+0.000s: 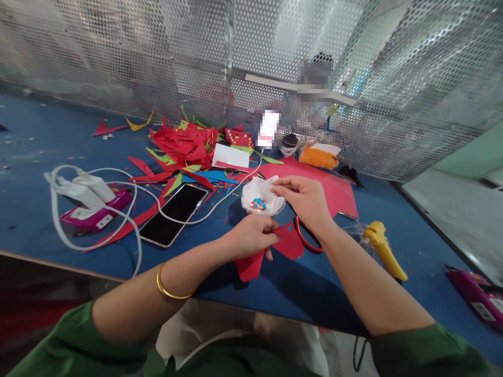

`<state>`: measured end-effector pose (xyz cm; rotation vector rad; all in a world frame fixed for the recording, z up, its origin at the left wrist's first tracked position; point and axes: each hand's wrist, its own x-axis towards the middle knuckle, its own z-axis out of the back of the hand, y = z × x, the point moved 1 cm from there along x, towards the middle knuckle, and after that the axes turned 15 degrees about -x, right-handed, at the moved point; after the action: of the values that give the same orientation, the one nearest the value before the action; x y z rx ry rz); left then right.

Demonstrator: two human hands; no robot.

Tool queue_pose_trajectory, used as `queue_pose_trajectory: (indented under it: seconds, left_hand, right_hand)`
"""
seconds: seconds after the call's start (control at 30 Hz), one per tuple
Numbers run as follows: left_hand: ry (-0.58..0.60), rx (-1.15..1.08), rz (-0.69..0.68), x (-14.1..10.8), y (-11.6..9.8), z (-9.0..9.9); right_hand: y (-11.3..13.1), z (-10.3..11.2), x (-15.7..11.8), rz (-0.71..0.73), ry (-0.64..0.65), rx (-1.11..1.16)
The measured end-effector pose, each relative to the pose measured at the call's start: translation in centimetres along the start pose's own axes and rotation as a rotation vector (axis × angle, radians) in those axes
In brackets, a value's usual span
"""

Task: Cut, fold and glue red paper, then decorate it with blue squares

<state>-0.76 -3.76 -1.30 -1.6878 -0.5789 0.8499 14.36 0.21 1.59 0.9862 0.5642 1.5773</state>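
Observation:
My left hand [251,235] grips a red cut-out sheet piece [290,242], perhaps felt or paper, near the front of the table. A small blue dot shows near the upper edge of that piece. Just behind it stands a small white bowl [277,210] lined with white paper, with tiny blue, white and orange bits [258,203] inside. My right hand [310,199] is at the bowl's right rim, thumb and finger pinched together. Whatever may be between those fingertips is too small to make out. Under my right wrist lies a red-handled loop [306,240], apparently scissors, partly hidden.
Red and green scraps [184,144] are heaped at the back left. A dark phone [175,215], a white cable and a purple power strip [94,212] lie left. A red sheet [340,188], an orange packet [320,157] and a yellow glue gun [383,248] are on the right.

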Motion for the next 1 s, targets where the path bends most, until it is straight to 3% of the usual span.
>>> queue_pose_trajectory:
  seconds: [0.1, 0.23, 0.4, 0.5, 0.7, 0.9, 1.0]
  left_hand:
    - [-0.02, -0.047, -0.03, 0.0, -0.1, 0.0]
    - [-0.083, -0.129, -0.089, 0.0, -0.6, 0.2]
    - [-0.141, -0.093, -0.151, -0.2, -0.9, 0.3]
    - [-0.174, -0.071, -0.173, -0.2, -0.9, 0.4]
    - [-0.239, -0.053, -0.175, 0.1, -0.7, 0.5]
    - [-0.234, -0.05, -0.094, 0.1, -0.6, 0.4]
    - [-0.238, -0.087, -0.143, 0.1, -0.6, 0.4]
  right_hand:
    - [0.5, 0.4, -0.3, 0.067, -0.062, -0.053]
    - [1.5, 2.4, -2.5, 0.1, -0.145, -0.133]
    - [0.7, 4.8, -5.9, 0.001, -0.19, -0.208]
    - [-0.7, 5.0, -6.8, -0.066, -0.142, -0.108]
    - [-2.0, 3.9, -7.2, -0.154, 0.083, 0.07]
    - [-2.1, 3.2, -7.5, -0.189, 0.1, -0.016]
    - [-2.3, 3.3, -7.5, -0.227, 0.06, -0.014]
